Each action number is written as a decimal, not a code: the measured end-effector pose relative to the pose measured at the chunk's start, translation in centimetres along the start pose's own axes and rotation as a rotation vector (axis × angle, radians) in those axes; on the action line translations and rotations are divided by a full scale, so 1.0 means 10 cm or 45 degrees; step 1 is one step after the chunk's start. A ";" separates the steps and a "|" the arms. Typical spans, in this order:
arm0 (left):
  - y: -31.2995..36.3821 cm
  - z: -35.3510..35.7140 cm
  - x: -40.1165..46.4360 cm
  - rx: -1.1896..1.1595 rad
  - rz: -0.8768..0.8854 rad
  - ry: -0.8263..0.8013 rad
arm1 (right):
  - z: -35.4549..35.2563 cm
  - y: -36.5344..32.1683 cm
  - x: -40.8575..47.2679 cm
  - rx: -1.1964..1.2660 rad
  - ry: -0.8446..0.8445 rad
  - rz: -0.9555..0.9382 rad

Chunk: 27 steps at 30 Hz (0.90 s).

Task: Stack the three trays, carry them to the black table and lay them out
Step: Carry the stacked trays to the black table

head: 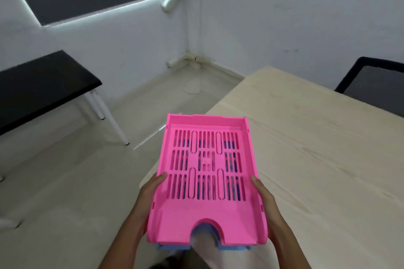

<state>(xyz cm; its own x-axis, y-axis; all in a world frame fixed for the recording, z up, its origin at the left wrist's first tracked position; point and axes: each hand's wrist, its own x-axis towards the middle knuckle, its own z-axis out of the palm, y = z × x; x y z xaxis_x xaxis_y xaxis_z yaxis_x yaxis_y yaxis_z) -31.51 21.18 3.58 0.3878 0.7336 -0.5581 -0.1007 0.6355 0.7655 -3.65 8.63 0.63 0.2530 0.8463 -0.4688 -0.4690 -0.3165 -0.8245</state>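
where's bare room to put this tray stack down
The black table, ahead to the left by the wall, shows a bare top. The wooden table, right of the stack and fronting the chair, is bare too. Nowhere looks crowded.

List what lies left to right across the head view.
black table → left hand → pink tray → right hand → light wooden table → black chair

Left hand [150, 194] and right hand [265, 199] clamped on opposite sides, thumbs on top.
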 end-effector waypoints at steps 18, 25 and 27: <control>0.68 -2.69 -0.62 -0.328 0.227 0.441 | 3.13 0.34 1.03 -0.341 -0.556 0.126; 0.82 -3.56 -0.86 -0.398 0.291 0.663 | 4.15 0.70 1.25 -0.385 -0.724 0.239; 0.81 -3.73 -0.89 -0.433 0.312 0.694 | 4.36 0.77 1.33 -0.390 -0.739 0.264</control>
<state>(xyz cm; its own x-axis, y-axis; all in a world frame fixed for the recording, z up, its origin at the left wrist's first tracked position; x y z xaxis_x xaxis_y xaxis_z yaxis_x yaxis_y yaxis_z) -69.91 28.81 2.81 -0.1899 0.8256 -0.5313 -0.4431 0.4108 0.7968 -40.81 36.13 1.81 -0.3503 0.8207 -0.4513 -0.1768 -0.5311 -0.8286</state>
